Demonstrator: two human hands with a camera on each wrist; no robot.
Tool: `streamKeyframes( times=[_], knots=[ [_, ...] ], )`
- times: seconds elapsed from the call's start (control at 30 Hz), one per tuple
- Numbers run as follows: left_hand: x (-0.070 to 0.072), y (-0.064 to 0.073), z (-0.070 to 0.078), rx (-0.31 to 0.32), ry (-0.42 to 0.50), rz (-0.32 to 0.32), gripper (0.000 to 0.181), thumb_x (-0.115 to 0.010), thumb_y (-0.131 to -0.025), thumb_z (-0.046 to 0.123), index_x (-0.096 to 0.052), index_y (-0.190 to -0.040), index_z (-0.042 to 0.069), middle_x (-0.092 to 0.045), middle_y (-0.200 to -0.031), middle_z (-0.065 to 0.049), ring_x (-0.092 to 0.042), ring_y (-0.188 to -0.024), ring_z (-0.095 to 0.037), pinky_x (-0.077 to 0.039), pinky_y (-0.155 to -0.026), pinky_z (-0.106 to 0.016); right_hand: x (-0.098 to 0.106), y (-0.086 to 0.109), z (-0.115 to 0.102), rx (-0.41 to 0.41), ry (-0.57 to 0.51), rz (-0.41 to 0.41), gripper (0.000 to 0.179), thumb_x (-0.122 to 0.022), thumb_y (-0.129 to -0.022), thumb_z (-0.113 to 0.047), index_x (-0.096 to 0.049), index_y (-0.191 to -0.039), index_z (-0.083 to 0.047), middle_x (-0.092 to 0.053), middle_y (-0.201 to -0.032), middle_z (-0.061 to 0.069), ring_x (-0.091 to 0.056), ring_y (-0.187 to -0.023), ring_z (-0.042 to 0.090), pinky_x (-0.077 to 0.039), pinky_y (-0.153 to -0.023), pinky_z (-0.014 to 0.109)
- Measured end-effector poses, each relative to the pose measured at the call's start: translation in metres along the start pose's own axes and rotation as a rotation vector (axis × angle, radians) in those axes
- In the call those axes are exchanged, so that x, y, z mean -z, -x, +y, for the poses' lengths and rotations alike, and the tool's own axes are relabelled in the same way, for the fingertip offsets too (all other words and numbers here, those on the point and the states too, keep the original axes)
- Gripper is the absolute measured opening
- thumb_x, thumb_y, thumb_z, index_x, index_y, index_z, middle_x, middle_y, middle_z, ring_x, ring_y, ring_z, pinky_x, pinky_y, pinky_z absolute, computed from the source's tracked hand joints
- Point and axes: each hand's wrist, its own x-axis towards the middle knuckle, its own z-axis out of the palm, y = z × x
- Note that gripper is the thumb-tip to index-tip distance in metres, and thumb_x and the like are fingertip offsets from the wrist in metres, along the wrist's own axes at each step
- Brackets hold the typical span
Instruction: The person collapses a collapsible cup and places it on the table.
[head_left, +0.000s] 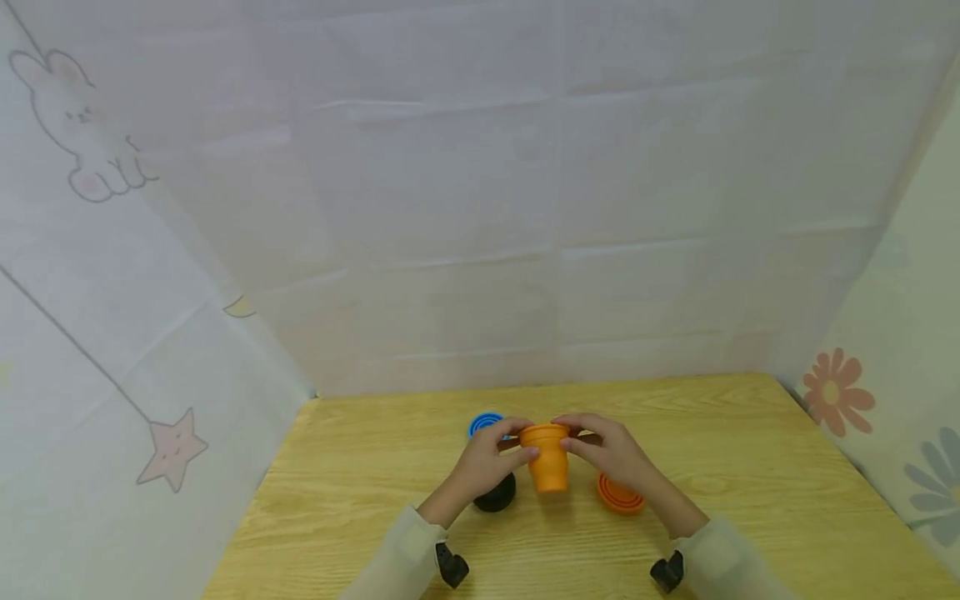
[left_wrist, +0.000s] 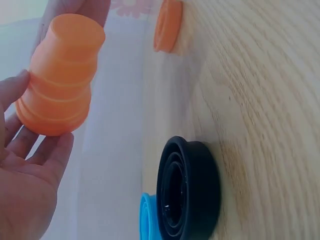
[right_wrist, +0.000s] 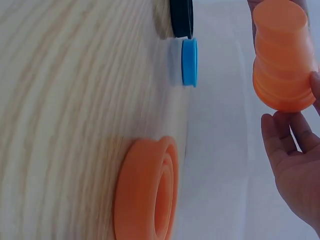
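Observation:
An orange collapsible cup (head_left: 550, 468), drawn out to full height with stepped rings, is held above the table between both hands. My left hand (head_left: 482, 461) grips its rim from the left, thumb on the near side and fingers behind. From the right, my right hand (head_left: 617, 454) pinches the same rim in a similar way. In the left wrist view the cup (left_wrist: 67, 70) shows its narrow base and ringed wall. Below the left hand lies a flattened black collapsible cup (left_wrist: 200, 187). A flattened orange collapsible cup (right_wrist: 132, 195) lies under the right hand.
Behind the left hand a flattened blue collapsible cup (head_left: 480, 423) lies on the wooden table (head_left: 360, 467), partly hidden by the hand. A pale printed cloth (head_left: 450, 208) hangs behind the table's far edge and along both sides.

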Motion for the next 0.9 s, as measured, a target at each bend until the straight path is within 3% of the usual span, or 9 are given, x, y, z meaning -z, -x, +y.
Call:
streamKeyframes(
  times=[0.2,0.4,0.7,0.9],
  knots=[
    [0.002,0.010,0.005,0.033,0.017,0.026,0.032,-0.068,-0.099,0.029,-0.066,-0.128,0.015,-0.069,-0.122,-0.001,-0.065,-0.113,-0.020,-0.055,-0.097,-0.029,-0.007,0.004,-0.003,0.011,-0.080,-0.041,0.036,-0.063,-0.102,-0.022,-0.063,-0.136,-0.009,-0.066,-0.129,0.012,-0.066,-0.112,0.022,-0.056,-0.092,0.028],
    [-0.001,0.019,0.004,0.051,0.065,0.030,0.030,-0.068,-0.099,0.026,-0.067,-0.126,0.014,-0.071,-0.117,-0.002,-0.067,-0.108,-0.019,-0.056,-0.090,-0.025,-0.012,0.011,-0.008,-0.025,-0.130,-0.084,0.039,-0.062,-0.103,-0.022,-0.059,-0.139,-0.008,-0.065,-0.129,0.010,-0.062,-0.114,0.018,-0.055,-0.094,0.028],
    [-0.005,0.028,-0.001,0.082,0.137,-0.001,0.030,-0.066,-0.101,0.024,-0.065,-0.128,0.011,-0.072,-0.116,-0.005,-0.068,-0.096,-0.013,-0.056,-0.083,-0.024,-0.020,0.019,-0.012,-0.108,-0.082,-0.103,0.033,-0.063,-0.102,-0.032,-0.064,-0.132,-0.019,-0.069,-0.116,0.000,-0.062,-0.106,0.018,-0.056,-0.087,0.028],
    [-0.007,0.031,0.000,0.117,0.146,-0.015,0.032,-0.065,-0.101,0.027,-0.065,-0.128,0.011,-0.071,-0.115,-0.005,-0.067,-0.095,-0.013,-0.055,-0.083,-0.024,-0.022,0.021,-0.013,-0.115,-0.078,-0.109,0.031,-0.063,-0.102,-0.032,-0.064,-0.130,-0.018,-0.069,-0.111,0.001,-0.062,-0.102,0.019,-0.057,-0.083,0.029]
  ],
)
